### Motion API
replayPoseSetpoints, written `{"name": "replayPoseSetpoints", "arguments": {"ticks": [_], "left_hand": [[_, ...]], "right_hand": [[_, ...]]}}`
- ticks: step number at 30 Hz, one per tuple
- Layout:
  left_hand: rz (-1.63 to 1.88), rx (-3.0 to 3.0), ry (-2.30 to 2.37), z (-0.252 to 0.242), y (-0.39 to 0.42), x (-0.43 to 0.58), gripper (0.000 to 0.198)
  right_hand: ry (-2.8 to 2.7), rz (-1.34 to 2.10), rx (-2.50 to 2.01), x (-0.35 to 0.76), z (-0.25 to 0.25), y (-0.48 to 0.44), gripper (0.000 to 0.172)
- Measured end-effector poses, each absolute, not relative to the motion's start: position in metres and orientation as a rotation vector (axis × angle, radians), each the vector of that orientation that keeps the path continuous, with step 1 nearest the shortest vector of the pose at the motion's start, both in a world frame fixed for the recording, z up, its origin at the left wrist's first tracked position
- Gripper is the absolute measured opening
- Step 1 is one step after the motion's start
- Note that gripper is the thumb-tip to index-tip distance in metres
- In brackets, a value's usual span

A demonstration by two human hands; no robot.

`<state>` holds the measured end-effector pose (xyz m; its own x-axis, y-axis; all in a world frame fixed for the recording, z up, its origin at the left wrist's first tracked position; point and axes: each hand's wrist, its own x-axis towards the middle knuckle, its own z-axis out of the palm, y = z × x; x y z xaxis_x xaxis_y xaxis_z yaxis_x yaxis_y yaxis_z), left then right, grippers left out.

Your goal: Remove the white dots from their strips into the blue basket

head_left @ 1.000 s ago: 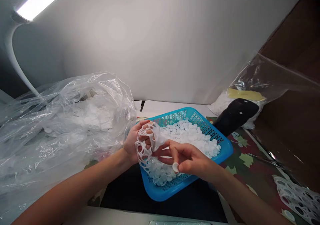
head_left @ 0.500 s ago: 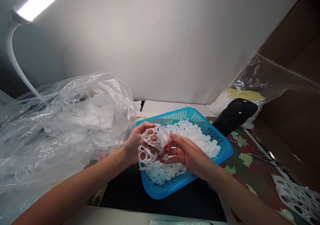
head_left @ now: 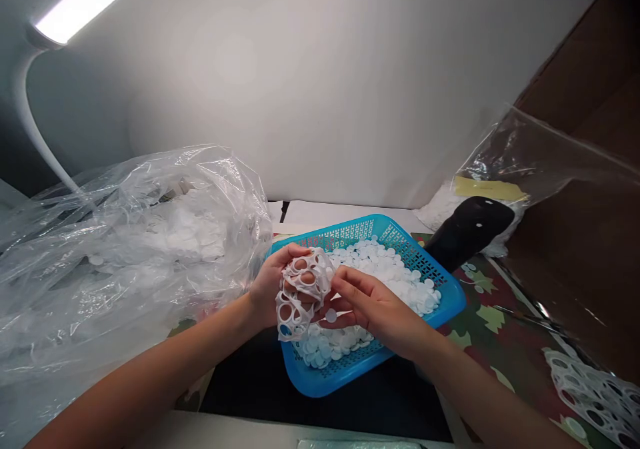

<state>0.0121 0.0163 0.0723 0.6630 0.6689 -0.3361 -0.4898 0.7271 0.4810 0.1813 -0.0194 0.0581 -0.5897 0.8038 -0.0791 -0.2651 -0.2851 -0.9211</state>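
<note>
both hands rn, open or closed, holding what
Left hand: closed, holding a perforated white plastic sheet.
Right hand: closed to a pinch on a small white plastic disc.

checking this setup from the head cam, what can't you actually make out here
Head view:
Left hand: fingers hidden by the perforated white plastic sheet wrapped over them.
White discs in the clear plastic bag: blurred by the film.
Black object: lower end hidden behind the blue basket.

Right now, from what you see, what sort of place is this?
Likely a small workbench for hand piecework: a blue basket heaped with white discs, a punched plastic sheet in hand, and a clear bag of more discs.
</note>
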Motion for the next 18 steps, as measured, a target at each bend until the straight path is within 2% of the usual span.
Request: {"name": "replayPoseSetpoints", "arguments": {"ticks": [11,18], "left_hand": [[0.692,0.370,0.502,0.0701,0.0178,0.0114,0.032],[0.678,0.468,0.526,0.0778,0.0100,0.0182,0.032]], "right_hand": [[-1.226,1.973,-0.691,0.1833,0.0628,-0.0213,0.017],[-1.232,1.873,-0.721,0.1828,0.0605,-0.0225,0.018]]}}
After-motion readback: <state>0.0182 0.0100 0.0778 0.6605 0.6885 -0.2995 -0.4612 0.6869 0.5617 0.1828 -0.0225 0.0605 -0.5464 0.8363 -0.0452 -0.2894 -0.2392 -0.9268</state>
